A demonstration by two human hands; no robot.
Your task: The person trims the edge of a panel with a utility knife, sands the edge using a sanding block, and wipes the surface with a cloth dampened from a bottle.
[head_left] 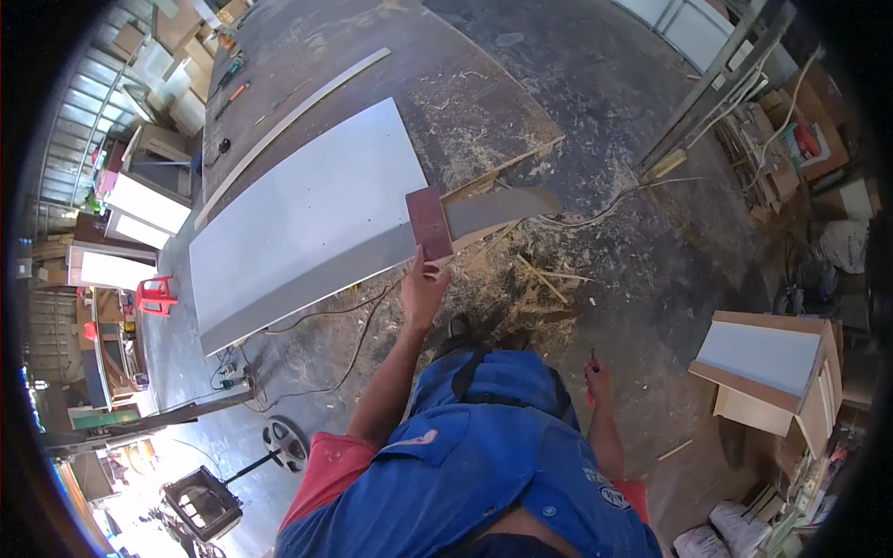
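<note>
My left hand [425,290] is stretched forward and grips the near edge of a small dark red rectangular board [428,221]. That piece lies across the right end of a large white panel [312,191] with a grey band along its near side. A curved grey strip [502,206] extends to the right from under the red piece. Down by my right side, my right hand [600,379] is closed around a slim tool with a red handle [589,397] and a dark tip pointing forward. Its exact kind is too small to make out.
The panel rests on a big brown work table [465,102] strewn with sawdust, beside a long narrow strip [298,130]. Cables [358,344] and wood scraps [542,279] litter the floor. A wooden cabinet piece [767,358] stands right, a red stool [156,295] left.
</note>
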